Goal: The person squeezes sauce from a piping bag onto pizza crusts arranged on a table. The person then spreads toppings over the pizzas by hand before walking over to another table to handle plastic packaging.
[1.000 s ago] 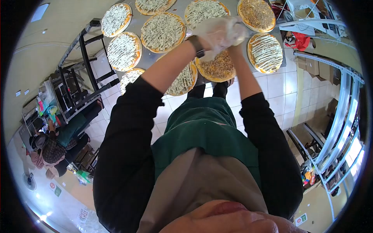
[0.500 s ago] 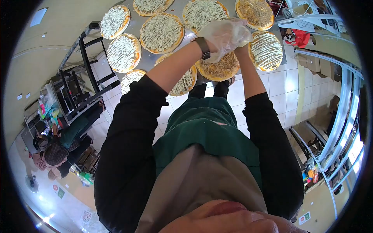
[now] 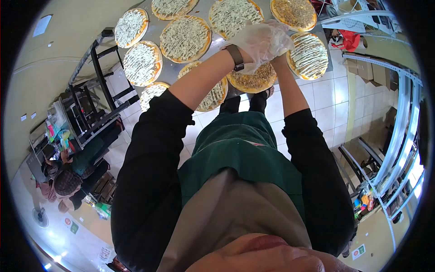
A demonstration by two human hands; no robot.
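My left hand [image 3: 259,41], inside a loose, see-through plastic glove, reaches across to meet my right hand over a pizza. Its fingers look bent and drawn together; whatever they hold is hidden by crumpled plastic. My right hand [image 3: 283,54] is pressed against it, mostly covered, so its fingers do not show. Just under both hands lies a pizza with brown crumbly topping [image 3: 253,80]. Right of them is a pizza with white sauce stripes [image 3: 309,56]. A white-topped pizza [image 3: 234,17] sits beyond the left hand, and another [image 3: 186,40] lies to its left.
More pizzas, including a brown-topped one [image 3: 294,12], crowd the grey metal table [image 3: 154,27]. A black metal frame [image 3: 102,72] stands left, with a seated person [image 3: 77,167] farther off. Pale metal shelving [image 3: 403,118] and cardboard boxes [image 3: 371,72] are on the right.
Both hands stay together over the brown-topped pizza, with little movement. The pizzas sit slightly farther left in view as the camera shifts.
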